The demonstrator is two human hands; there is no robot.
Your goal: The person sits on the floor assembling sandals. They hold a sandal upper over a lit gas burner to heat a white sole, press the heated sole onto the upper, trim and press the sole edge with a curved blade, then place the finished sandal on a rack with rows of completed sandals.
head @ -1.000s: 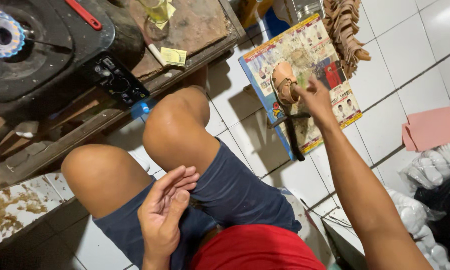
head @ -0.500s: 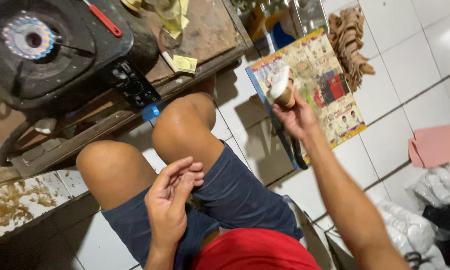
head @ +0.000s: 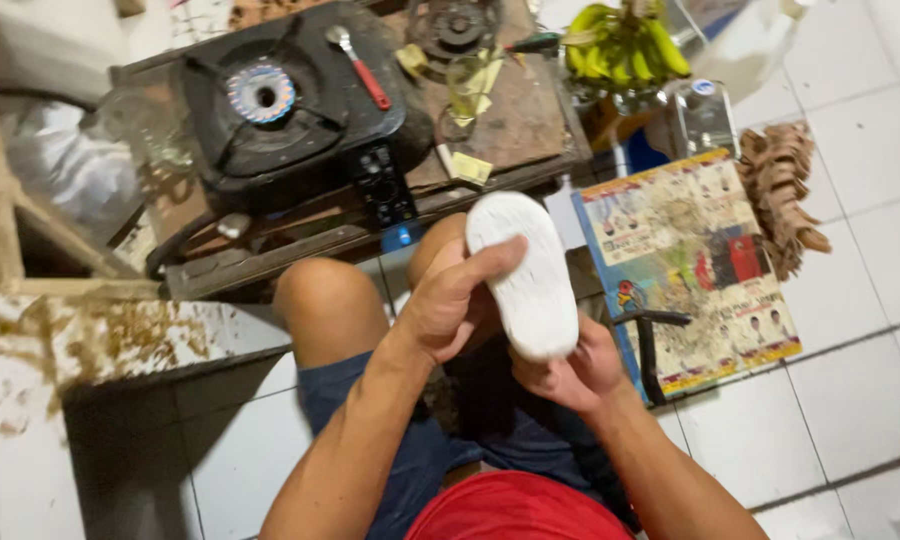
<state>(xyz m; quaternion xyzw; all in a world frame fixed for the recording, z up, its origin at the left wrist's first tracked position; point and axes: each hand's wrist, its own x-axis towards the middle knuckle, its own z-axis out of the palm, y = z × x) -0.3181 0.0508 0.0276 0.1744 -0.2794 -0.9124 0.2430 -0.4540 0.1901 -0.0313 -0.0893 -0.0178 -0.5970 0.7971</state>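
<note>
Over the lap, both hands grip a white oval foam-like shoe sole [head: 528,275], flat side up. Left hand [head: 450,305] curls round its left edge, thumb across the surface; right hand [head: 570,370] cups the near end from below, fingers closed on it. Sole looks plain, slightly scuffed, w/ rounded ends. Nearby: colourful printed poster sheet [head: 695,260] on white tiled floor [head: 850,160], black gas stove [head: 270,110] on the wooden table [head: 515,125].

I'm looking down at a home workshop set up on a white tiled floor [head: 850,330]: a gas stove [head: 270,110] and a wrench [head: 360,68] on a worn wooden table [head: 515,125], with bananas [head: 625,45] beside it.
</note>
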